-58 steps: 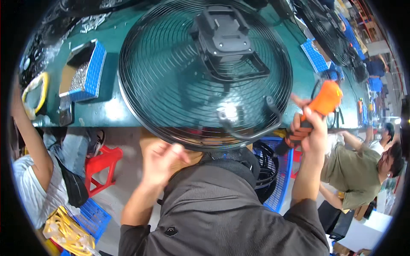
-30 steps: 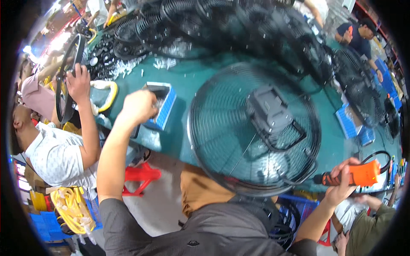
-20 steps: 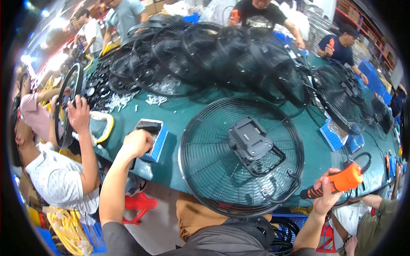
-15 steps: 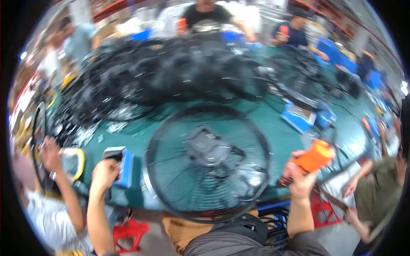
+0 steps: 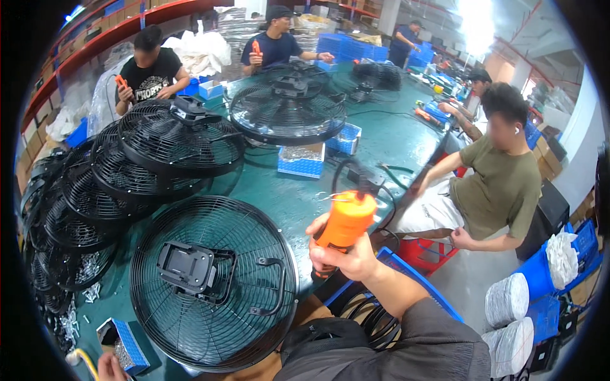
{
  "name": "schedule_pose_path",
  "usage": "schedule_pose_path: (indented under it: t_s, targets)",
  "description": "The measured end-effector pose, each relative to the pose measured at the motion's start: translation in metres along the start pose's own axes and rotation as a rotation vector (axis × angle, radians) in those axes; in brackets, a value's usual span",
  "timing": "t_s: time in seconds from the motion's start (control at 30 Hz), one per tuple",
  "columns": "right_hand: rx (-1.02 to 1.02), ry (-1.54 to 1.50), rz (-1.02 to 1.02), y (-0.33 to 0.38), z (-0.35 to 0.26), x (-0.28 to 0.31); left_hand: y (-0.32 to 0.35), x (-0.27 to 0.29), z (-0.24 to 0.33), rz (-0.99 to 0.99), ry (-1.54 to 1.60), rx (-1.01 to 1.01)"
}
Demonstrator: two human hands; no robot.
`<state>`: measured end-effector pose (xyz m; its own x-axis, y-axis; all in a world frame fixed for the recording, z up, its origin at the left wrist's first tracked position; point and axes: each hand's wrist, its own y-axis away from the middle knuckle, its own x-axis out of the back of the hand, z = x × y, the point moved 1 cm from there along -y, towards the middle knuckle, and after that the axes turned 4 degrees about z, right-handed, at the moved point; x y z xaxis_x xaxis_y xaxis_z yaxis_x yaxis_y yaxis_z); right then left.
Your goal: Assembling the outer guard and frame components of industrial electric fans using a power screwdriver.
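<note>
My right hand is wrapped round an orange electric screwdriver with a dark lower end, raised beside the table edge. A dark cable rises from its top. At the lower left edge, my left hand shows only in part, fingers curled, beside a small blue-and-white box of small metal screws. What those fingers hold, if anything, is hidden. Between my hands a round black fan lies flat on the table, its wire guard up, with a black motor bracket and a curved black handle on it.
Stacked fans line the left, and another fan lies farther back. Blue boxes stand on the green table. A seated person is at the right; others work across the table. A blue crate sits beside my right arm.
The view has swung right and sharpened. My right hand still grips the screwdriver; my left hand, earlier at the blue box with curled fingers, now sits at the lower left edge.
</note>
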<state>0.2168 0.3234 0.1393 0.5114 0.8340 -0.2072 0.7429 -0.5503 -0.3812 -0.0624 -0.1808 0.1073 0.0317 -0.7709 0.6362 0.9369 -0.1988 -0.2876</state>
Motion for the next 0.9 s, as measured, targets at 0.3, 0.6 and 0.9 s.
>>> schedule_pose_path:
  t_s: [0.3, 0.6, 0.9]
  targets:
    - [0.119, -0.655, -0.183, 0.037, -0.025, -0.087, 0.165, -0.132, 0.118, -0.371, 1.274, 0.639]
    - [0.26, -0.65, -0.134, 0.056, -0.003, -0.148, 0.194, -0.161, 0.12, -0.488, 1.774, 0.795]
    - [0.281, -0.611, -0.108, 0.068, 0.006, -0.155, 0.196, -0.167, 0.114, -0.557, 1.737, 0.883]
